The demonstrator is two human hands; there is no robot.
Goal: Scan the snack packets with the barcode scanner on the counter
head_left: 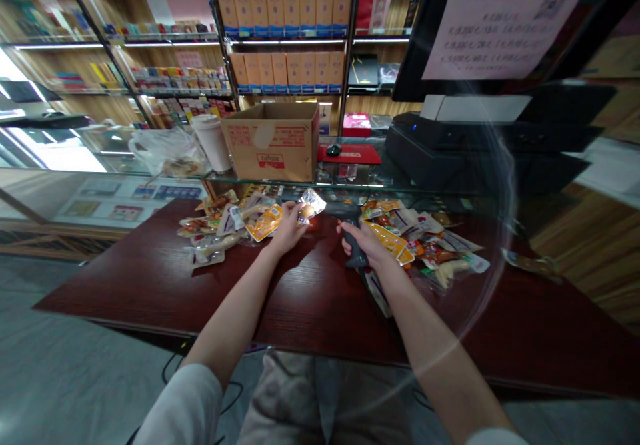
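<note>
Two heaps of snack packets point(223, 225) lie on the dark red wooden desk point(150, 285), one on either side of our hands, and both hands are closed on something. Our left hand point(289, 229) pinches a small foil snack packet point(312, 205) between curled fingers, holding it just above the left heap. Our right hand point(361, 244) is wrapped firmly around the grip of a handheld barcode scanner point(353, 232), whose dark head sits just beside that packet.

The foil worries us most: it is crinkled and shiny, so glare or a fold across any printed code could spoil a read. With the scanner this near, a small slip could also knock the packet out of our pinch. The right heap of snack packets point(425, 252) lies against our right wrist, so a careless sweep could drag packets toward the desk's near edge or mix the two heaps. Behind them, a glass counter point(300, 182) carries a cardboard box point(273, 142) and a paper cup point(213, 144). A high, hurried reach could catch that cup and tip it.
</note>
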